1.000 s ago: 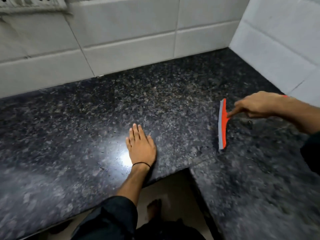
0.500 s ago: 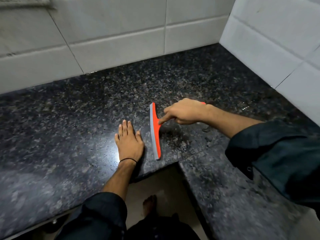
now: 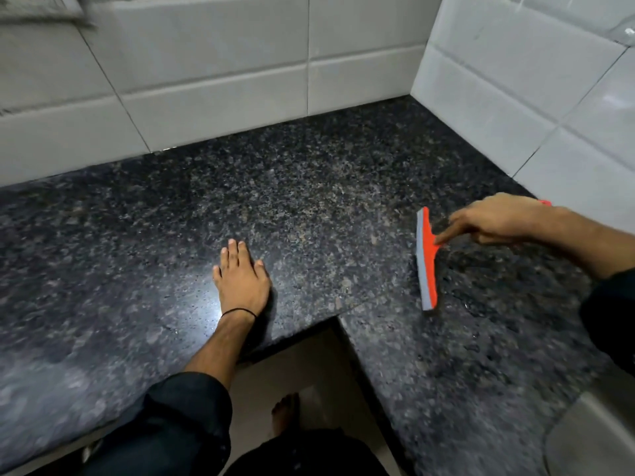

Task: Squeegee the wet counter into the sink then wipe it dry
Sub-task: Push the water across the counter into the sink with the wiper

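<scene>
The counter [image 3: 309, 201] is dark speckled granite in an L shape, with small water drops glinting on it. My right hand [image 3: 498, 221] grips the handle of an orange squeegee [image 3: 427, 262] with a grey rubber blade; the blade rests on the granite at the right, running front to back. My left hand [image 3: 242, 276] lies flat on the counter near the inner corner, fingers together, holding nothing. A grey sink rim [image 3: 591, 431] shows at the bottom right corner.
White tiled walls [image 3: 213, 80] meet the counter at the back and on the right [image 3: 515, 97]. A socket panel [image 3: 37, 8] sits on the wall at the top left. Below the counter's inner corner are the floor and my bare foot [image 3: 285, 413].
The squeegee swept left to beside my left hand half a second ago, then came back to the right side of the counter. My left hand stayed flat in place.
</scene>
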